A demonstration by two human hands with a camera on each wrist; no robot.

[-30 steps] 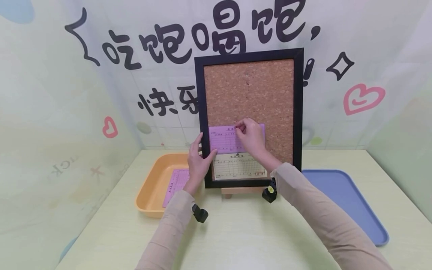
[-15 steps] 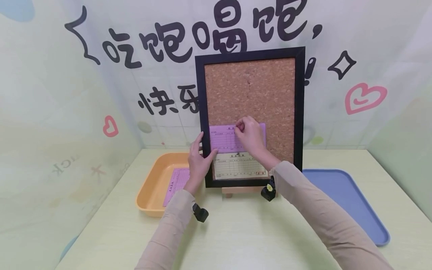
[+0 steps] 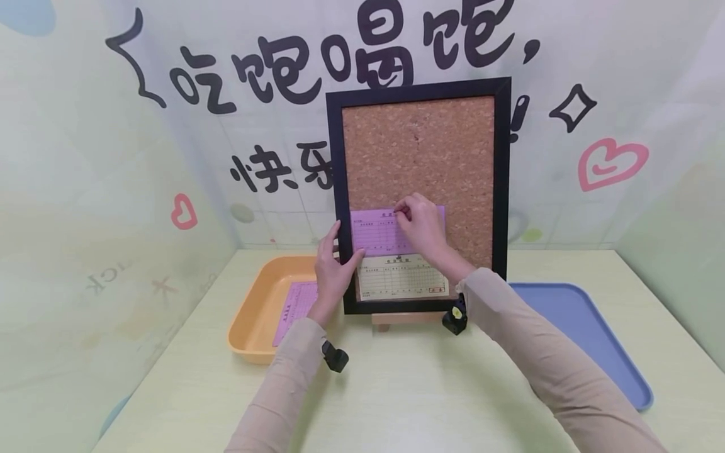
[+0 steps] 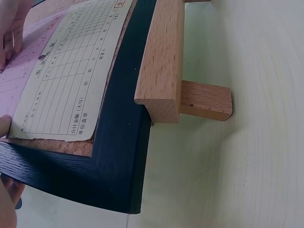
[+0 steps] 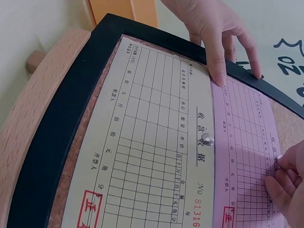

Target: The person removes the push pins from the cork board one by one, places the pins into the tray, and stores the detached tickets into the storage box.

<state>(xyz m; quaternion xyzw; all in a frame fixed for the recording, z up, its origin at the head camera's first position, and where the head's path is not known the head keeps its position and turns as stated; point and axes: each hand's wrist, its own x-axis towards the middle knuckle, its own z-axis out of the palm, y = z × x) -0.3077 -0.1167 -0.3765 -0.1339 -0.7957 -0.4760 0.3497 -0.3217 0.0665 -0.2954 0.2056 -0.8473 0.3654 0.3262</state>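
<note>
A black-framed corkboard (image 3: 419, 151) stands upright, with a cream receipt slip (image 3: 403, 277) low on its cork, held by a clear-headed pushpin (image 5: 207, 139) at its top middle. Directly above lies a purple receipt slip (image 3: 370, 233). My left hand (image 3: 335, 264) grips the board's left edge, its thumb on the purple slip's lower left corner and some fingers behind the frame. At the purple slip's top middle, my right hand (image 3: 421, 226) pinches a second pushpin (image 5: 278, 159), mostly covered by the fingertips. That hand hides the purple slip's right part in the head view.
A wooden easel (image 4: 164, 61) supports the board from below. To the left an orange tray (image 3: 249, 327) holds another purple slip (image 3: 297, 308), partly behind my left arm. A blue tray (image 3: 589, 340) lies at right, beyond my right forearm. A printed backdrop (image 3: 283, 207) rises behind.
Both hands keep their places on the board and the purple slip. My right wrist has tilted very slightly; the slips have not visibly moved.
</note>
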